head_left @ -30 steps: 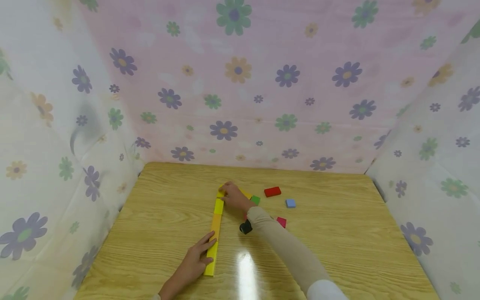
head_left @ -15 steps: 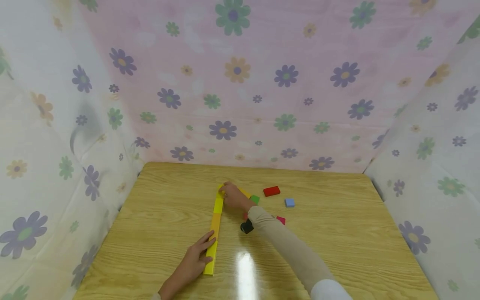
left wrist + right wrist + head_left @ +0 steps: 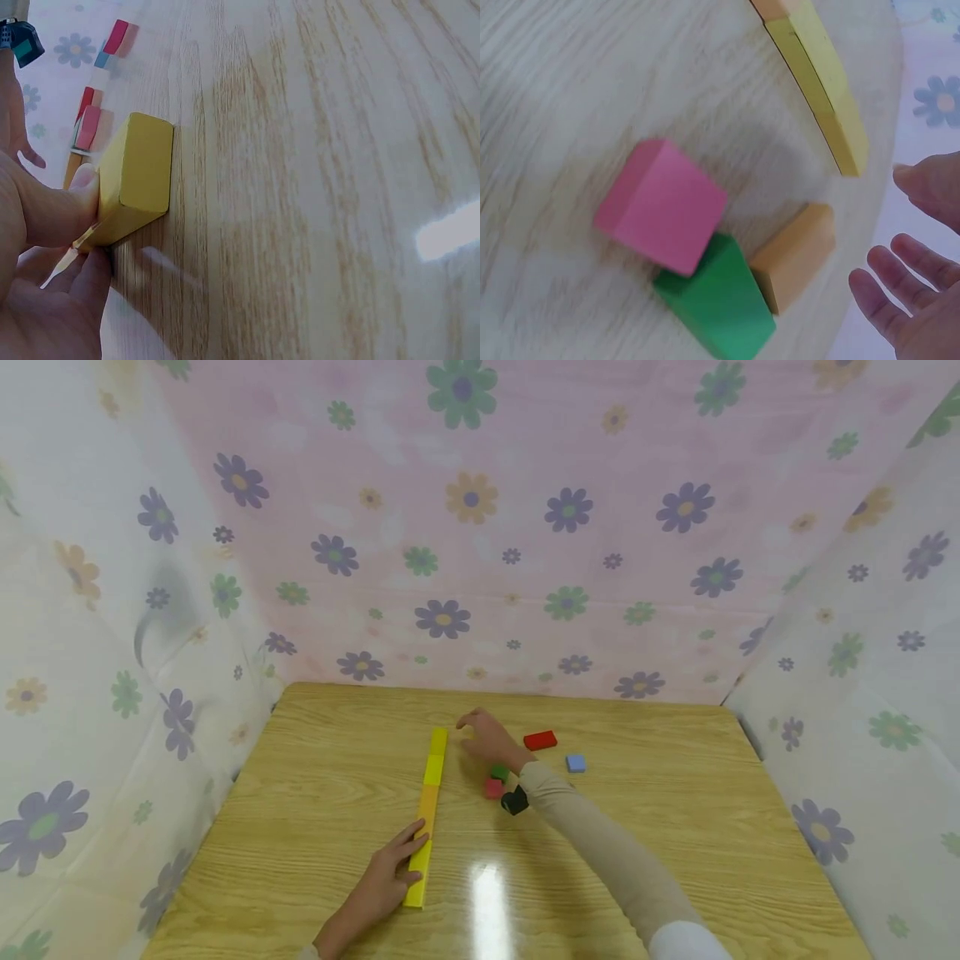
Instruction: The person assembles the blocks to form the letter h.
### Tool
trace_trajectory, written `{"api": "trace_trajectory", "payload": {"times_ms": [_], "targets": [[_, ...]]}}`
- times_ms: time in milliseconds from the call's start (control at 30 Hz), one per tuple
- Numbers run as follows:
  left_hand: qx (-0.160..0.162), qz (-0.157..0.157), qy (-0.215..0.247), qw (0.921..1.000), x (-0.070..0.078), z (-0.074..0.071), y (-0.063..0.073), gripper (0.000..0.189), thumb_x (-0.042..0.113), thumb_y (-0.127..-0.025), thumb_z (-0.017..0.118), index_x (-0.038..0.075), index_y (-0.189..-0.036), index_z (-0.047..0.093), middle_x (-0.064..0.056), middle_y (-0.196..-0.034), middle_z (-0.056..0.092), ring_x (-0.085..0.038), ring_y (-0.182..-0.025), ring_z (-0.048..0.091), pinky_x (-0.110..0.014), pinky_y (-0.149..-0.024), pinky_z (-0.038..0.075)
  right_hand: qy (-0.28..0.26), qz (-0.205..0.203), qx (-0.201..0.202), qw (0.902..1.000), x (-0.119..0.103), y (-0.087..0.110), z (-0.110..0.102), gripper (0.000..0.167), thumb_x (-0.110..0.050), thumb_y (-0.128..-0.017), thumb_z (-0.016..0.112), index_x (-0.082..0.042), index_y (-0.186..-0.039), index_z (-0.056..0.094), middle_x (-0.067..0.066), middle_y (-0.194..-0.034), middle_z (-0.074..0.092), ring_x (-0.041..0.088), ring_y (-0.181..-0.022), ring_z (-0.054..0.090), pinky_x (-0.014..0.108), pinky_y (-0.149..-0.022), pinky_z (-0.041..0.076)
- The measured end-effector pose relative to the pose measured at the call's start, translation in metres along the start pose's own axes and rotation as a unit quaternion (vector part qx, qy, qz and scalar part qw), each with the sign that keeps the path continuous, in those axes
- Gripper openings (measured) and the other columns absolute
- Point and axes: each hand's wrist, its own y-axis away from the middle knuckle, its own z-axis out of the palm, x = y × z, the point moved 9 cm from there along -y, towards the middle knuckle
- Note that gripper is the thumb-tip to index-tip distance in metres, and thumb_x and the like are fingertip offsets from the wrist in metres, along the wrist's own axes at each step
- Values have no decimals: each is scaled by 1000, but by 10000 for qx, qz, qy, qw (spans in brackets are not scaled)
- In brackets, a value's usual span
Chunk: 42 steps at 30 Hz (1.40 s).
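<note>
A straight row of yellow and orange blocks lies on the table in the head view. My left hand (image 3: 381, 878) pinches the nearest yellow block (image 3: 146, 165) between thumb and fingers. Beyond it come an orange block (image 3: 427, 806), a yellow block (image 3: 433, 770) and another yellow block (image 3: 439, 742) at the far end. My right hand (image 3: 491, 740) hovers just right of that far end, thumb and fingers apart, holding nothing. Below it, in the right wrist view, sit a pink block (image 3: 667, 202), a green block (image 3: 716, 300) and a loose orange block (image 3: 799, 255), close together.
A red block (image 3: 540, 741) and a small blue block (image 3: 576, 764) lie to the right of my right hand. A dark device (image 3: 514, 801) is worn on my right wrist. Flowered cloth (image 3: 495, 627) walls the table's back and sides.
My right hand has come off the far yellow block and moved right, its fingers now apart from the row. My left hand stays on the near yellow block.
</note>
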Motion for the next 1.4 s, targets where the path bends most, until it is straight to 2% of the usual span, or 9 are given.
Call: {"api": "trace_trajectory", "payload": {"times_ms": [300, 533, 767, 1100, 1200, 1400], "targets": [[19, -38, 12, 10000, 0, 1, 1, 58, -12, -81, 64, -7, -135, 46, -15, -151, 30, -40, -134, 30, -45, -101, 36, -138, 261, 163, 9994, 10, 15, -24, 31, -10, -91, 62, 2, -119, 60, 20, -125, 47, 34, -106, 54, 45, -87, 48], [14, -68, 57, 10000, -1, 1, 1, 57, -12, -81, 64, -6, -135, 46, -15, -151, 30, -41, -134, 29, -46, -101, 36, -94, 314, 228, 9992, 21, 24, -34, 33, -12, -91, 64, 1, -120, 60, 21, -121, 49, 34, -100, 54, 44, -83, 48], [-49, -146, 60, 9999, -5, 2, 0, 58, -10, -82, 64, -5, -136, 45, -14, -152, 29, -39, -135, 28, -46, -103, 35, -205, 334, 393, 9985, 34, 31, -42, 35, -14, -90, 65, 2, -121, 59, 20, -122, 49, 40, -110, 52, 49, -90, 47], [-39, -123, 66, 9999, -2, 1, 0, 57, -10, -82, 64, -7, -136, 45, -15, -151, 29, -40, -135, 28, -45, -102, 35, 15, 487, 594, 9970, 49, 44, -54, 36, -14, -89, 66, 5, -119, 59, 21, -120, 51, 39, -109, 52, 50, -91, 46], [-39, -123, 42, 9999, -2, 0, 0, 57, -10, -82, 65, -7, -136, 45, -14, -151, 29, -39, -135, 28, -45, -102, 35, 90, 474, 667, 9966, 52, 49, -57, 35, -14, -89, 66, 5, -117, 59, 22, -118, 51, 41, -107, 51, 51, -89, 46], [-101, -147, 63, 9998, -3, 1, -1, 57, -9, -83, 64, -7, -136, 44, -14, -152, 28, -39, -135, 28, -45, -102, 35, 207, 395, 860, 9953, 57, 58, -62, 35, -14, -87, 68, 7, -115, 60, 28, -114, 52, 40, -95, 52, 50, -79, 48]]}}
